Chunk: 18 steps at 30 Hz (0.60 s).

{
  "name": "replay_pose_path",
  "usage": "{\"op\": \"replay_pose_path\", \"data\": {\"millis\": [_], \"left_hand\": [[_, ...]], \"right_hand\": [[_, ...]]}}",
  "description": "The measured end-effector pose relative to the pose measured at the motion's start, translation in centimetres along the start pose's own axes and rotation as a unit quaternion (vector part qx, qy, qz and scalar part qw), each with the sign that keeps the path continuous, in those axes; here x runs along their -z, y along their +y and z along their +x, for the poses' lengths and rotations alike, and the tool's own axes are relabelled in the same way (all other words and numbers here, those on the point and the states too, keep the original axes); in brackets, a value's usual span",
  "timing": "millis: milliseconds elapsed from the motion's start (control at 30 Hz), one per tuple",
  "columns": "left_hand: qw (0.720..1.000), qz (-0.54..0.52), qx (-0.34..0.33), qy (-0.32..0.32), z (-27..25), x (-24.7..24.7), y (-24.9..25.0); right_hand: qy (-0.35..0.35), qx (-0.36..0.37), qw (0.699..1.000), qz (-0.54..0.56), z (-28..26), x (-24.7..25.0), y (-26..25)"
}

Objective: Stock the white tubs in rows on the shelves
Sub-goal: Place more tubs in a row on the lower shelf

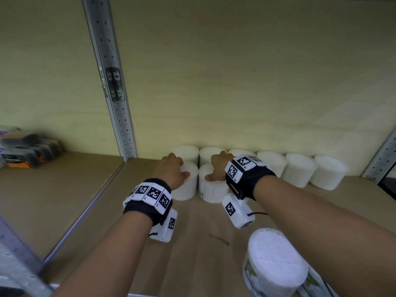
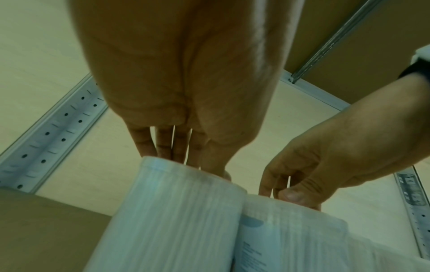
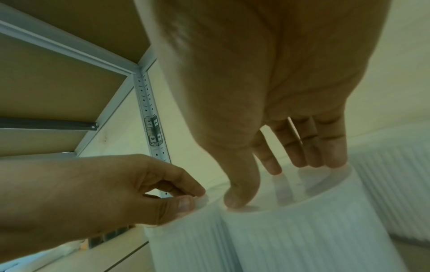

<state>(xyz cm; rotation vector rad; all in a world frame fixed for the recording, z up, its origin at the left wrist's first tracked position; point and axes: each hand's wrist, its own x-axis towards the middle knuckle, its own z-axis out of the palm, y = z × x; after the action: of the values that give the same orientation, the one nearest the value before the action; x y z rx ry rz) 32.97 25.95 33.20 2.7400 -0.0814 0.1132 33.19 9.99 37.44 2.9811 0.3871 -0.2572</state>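
Note:
Several white tubs (image 1: 300, 170) stand in a row along the shelf's back wall. Two more stand side by side in front of its left end. My left hand (image 1: 181, 168) arches over the front-left tub (image 1: 186, 189). In the right wrist view that hand (image 3: 195, 197) pinches the tub's (image 3: 186, 239) top rim between thumb and curled fingers. My right hand (image 1: 214, 168) lies over the front-right tub (image 1: 212, 191). Its thumb (image 3: 239, 200) touches the lid with the fingers fairly straight above. Another tub (image 1: 276, 260) lies on its side at the shelf's front right.
A perforated metal upright (image 1: 113, 82) rises at the left of this bay, and another upright (image 1: 381, 157) stands at the right end of the row. Dark and orange packages (image 1: 25, 151) sit on the neighbouring shelf to the left. Bare wooden shelf board (image 1: 192, 243) lies in front of the tubs.

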Motion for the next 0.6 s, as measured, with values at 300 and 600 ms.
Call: {"op": "replay_pose_path", "data": {"millis": [300, 600], "left_hand": [[1.000, -0.001, 0.003, -0.001, 0.1, 0.0, 0.0], [1.000, -0.005, 0.000, -0.007, 0.0, 0.0, 0.1]], "right_hand": [[-0.069, 0.066, 0.992, 0.078, -0.8, 1.9, 0.6], [0.025, 0.015, 0.996, 0.084, -0.8, 1.3, 0.7]]}}
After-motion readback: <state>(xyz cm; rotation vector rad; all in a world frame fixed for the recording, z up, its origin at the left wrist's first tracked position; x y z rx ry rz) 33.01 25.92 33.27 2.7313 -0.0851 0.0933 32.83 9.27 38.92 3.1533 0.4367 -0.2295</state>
